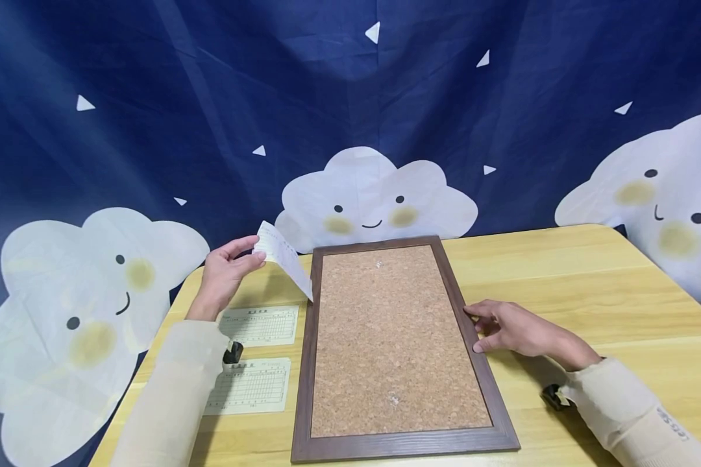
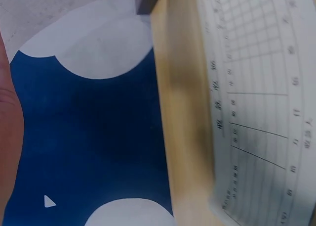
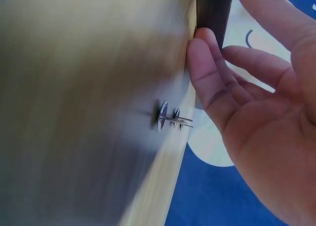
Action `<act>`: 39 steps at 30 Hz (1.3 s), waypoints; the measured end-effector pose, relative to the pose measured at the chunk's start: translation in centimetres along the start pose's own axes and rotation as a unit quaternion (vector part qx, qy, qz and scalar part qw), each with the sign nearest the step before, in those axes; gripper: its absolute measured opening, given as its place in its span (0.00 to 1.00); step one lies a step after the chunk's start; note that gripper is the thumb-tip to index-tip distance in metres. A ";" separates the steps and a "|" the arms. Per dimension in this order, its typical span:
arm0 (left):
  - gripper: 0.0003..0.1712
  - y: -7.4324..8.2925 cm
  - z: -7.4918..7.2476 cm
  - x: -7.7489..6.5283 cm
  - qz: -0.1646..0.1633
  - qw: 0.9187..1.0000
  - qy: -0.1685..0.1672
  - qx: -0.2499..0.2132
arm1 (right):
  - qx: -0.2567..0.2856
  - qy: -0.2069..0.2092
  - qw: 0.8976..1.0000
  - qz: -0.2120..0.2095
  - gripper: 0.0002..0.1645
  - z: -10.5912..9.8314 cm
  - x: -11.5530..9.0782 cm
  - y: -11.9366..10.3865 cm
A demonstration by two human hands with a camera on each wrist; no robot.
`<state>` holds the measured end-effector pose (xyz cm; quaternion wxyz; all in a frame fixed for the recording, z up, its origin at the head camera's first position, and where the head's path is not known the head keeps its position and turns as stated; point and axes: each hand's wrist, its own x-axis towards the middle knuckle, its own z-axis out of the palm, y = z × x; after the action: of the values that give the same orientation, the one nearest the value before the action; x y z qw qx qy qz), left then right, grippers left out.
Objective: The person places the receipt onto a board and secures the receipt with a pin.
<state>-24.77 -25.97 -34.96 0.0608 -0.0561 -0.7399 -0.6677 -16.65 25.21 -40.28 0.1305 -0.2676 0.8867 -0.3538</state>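
My left hand (image 1: pixel 224 272) pinches a printed paper form (image 1: pixel 285 259) by its far left corner, between thumb and fingers. The sheet is tilted, and its lower edge reaches the left side of a dark-framed cork board (image 1: pixel 400 344). In the left wrist view the form's printed grid (image 2: pixel 256 63) faces the camera. At the board's right side, my right hand (image 1: pixel 516 327) rests with thumb and fingertips touching the frame. Below those fingers in the right wrist view, several metal thumbtacks (image 3: pixel 163 116) lie on the table, points up.
Two more paper forms lie left of the board, one farther back (image 1: pixel 259 325) and one nearer (image 1: pixel 251 386), below my left forearm. The wooden table (image 1: pixel 561 272) ends at a blue cloth backdrop (image 1: pixel 339 84) with printed clouds.
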 end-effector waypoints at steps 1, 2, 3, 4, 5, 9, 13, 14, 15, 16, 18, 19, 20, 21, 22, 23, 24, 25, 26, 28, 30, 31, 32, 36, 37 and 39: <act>0.28 0.2 0.1 0.0 0.003 1.000 0.000 -0.005 | -0.001 -0.001 1.000 0.002 0.46 0.0 0.0 0.0; 0.27 0.4 0.2 0.0 0.005 1.000 -0.001 -0.011 | 0.000 -0.001 1.000 0.003 0.46 0.0 0.0 -0.1; 0.27 0.5 0.3 0.0 0.007 1.000 -0.001 -0.013 | -0.002 0.000 1.000 0.000 0.46 -0.1 0.1 -0.1; 0.27 0.6 0.4 0.0 0.008 1.000 -0.001 -0.013 | -0.004 0.000 1.000 -0.002 0.46 -0.1 0.1 -0.1; 0.27 0.7 0.5 0.0 0.009 1.000 -0.001 -0.012 | -0.005 0.000 1.000 -0.003 0.46 -0.1 0.1 -0.2; 0.27 0.8 1.1 -0.1 0.014 1.000 -0.001 -0.015 | -0.009 -0.007 1.000 -0.005 0.46 -0.3 0.3 -0.4; 0.28 0.8 1.9 -0.1 0.027 0.999 -0.003 -0.031 | -0.020 -0.011 1.000 -0.006 0.45 -0.9 0.6 -0.9; 0.28 0.8 2.1 -0.1 0.029 0.999 -0.004 -0.036 | -0.026 -0.010 1.000 -0.007 0.44 -1.1 0.7 -1.1; 0.27 0.8 2.3 -0.1 0.032 0.999 -0.006 -0.040 | -0.030 -0.006 0.999 -0.007 0.43 -1.3 0.8 -1.3; 0.27 0.7 2.5 -0.1 0.033 0.998 -0.008 -0.043 | -0.037 -0.003 0.999 -0.008 0.42 -1.4 0.9 -1.5; 0.26 0.8 2.8 -0.1 0.036 0.998 -0.015 -0.045 | -0.046 0.003 0.999 -0.009 0.40 -1.7 1.2 -1.8; 0.25 0.8 3.0 0.0 0.037 0.998 -0.018 -0.045 | -0.047 0.005 0.999 -0.008 0.39 -1.8 1.4 -2.0; 0.25 0.8 3.2 0.0 0.038 0.998 -0.018 -0.044 | -0.050 0.009 0.999 -0.008 0.37 -1.8 1.6 -2.2; 0.24 0.9 3.3 0.0 0.038 0.998 -0.019 -0.042 | -0.049 0.010 0.999 -0.010 0.37 -1.9 1.8 -2.3; 0.24 0.9 3.5 0.0 0.039 0.998 -0.021 -0.042 | -0.049 0.012 0.999 -0.012 0.36 -1.9 2.0 -2.5; 0.24 0.9 3.6 -0.1 0.038 0.998 -0.021 -0.042 | -0.048 0.013 0.999 -0.013 0.35 -1.9 2.2 -2.6; 0.24 0.9 3.7 -0.1 0.037 0.998 -0.019 -0.041 | -0.047 0.015 0.999 -0.015 0.34 -1.9 2.5 -2.8; 0.25 0.9 3.8 -0.1 0.036 0.998 -0.019 -0.038 | -0.046 0.016 0.999 -0.015 0.33 -1.9 2.7 -2.9; 0.25 0.9 3.9 -0.1 0.034 0.999 -0.018 -0.035 | -0.046 0.017 0.999 -0.017 0.33 -1.9 3.0 -3.0; 0.26 0.9 4.1 -0.2 0.033 0.999 -0.018 -0.029 | -0.046 0.017 0.999 -0.021 0.32 -1.9 3.5 -3.3; 0.26 0.9 4.2 -0.2 0.032 0.999 -0.016 -0.024 | -0.040 0.017 0.999 -0.026 0.31 -1.9 4.1 -3.6; 0.26 0.9 4.3 -0.2 0.031 0.999 -0.015 -0.024 | -0.037 0.017 0.999 -0.030 0.31 -2.0 4.4 -3.8; 0.26 0.9 4.4 -0.2 0.032 0.999 -0.016 -0.025 | -0.035 0.017 0.999 -0.033 0.30 -2.0 4.6 -3.9; 0.27 0.8 4.7 -0.2 0.032 0.999 -0.020 -0.034 | -0.007 0.019 0.999 -0.040 0.29 -2.1 5.8 -4.5; 0.26 0.8 4.8 -0.3 0.032 0.999 -0.020 -0.036 | 0.001 0.019 0.999 -0.042 0.29 -2.1 6.1 -4.7; 0.26 0.8 5.0 -0.3 0.033 0.998 -0.021 -0.041 | 0.015 0.020 0.999 -0.041 0.29 -2.1 6.6 -4.9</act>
<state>-24.42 -20.89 -34.73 0.0644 -0.0969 -0.7109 -0.6936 -21.05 19.68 -35.60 0.1022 -0.2951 0.8718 -0.3775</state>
